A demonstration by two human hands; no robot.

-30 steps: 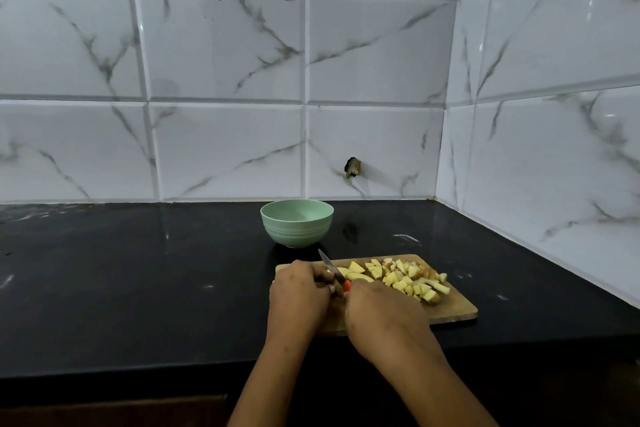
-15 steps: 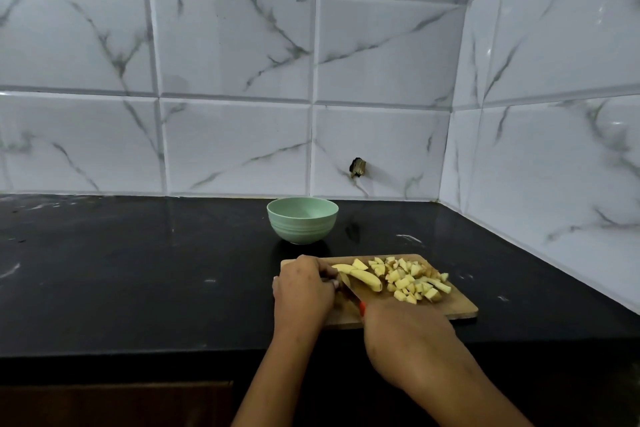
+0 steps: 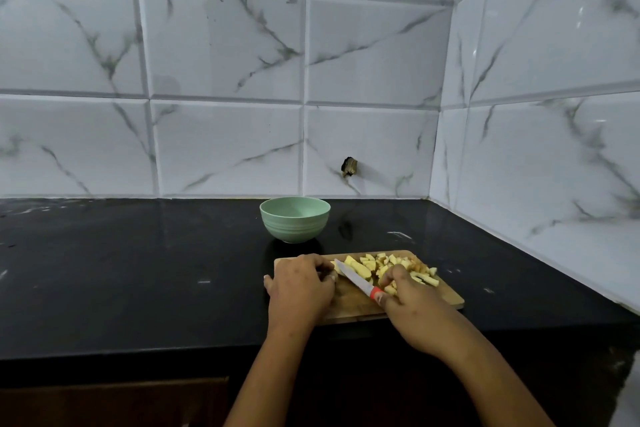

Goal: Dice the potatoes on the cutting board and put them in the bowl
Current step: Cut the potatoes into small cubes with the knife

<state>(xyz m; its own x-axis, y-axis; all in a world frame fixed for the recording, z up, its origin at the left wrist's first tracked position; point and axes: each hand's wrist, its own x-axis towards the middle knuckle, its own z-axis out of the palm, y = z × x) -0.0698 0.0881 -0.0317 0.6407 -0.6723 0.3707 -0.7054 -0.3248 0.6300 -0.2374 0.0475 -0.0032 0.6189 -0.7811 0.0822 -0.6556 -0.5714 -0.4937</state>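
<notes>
A wooden cutting board (image 3: 349, 308) lies near the counter's front edge. Several yellow potato dice (image 3: 388, 262) are heaped on its far right, with longer potato strips (image 3: 358, 269) to their left. My right hand (image 3: 408, 308) grips a knife (image 3: 356, 280) by its red handle; the blade points up-left across the strips, and the fingertips reach into the dice. My left hand (image 3: 299, 286) rests curled on the board's left end, fingers at a potato piece by the blade tip. A pale green bowl (image 3: 295, 218) stands behind the board, with nothing visible inside.
The black counter (image 3: 138, 270) stretches far to the left. White marble-look tiled walls (image 3: 225, 97) close the back and the right side, meeting in a corner. A small dark stub (image 3: 349, 166) sticks out of the back wall above the board.
My right hand has moved forward and right onto the heap of dice, and the knife now lies flatter, blade pointing up-left. The left hand has stayed on the board's left end.
</notes>
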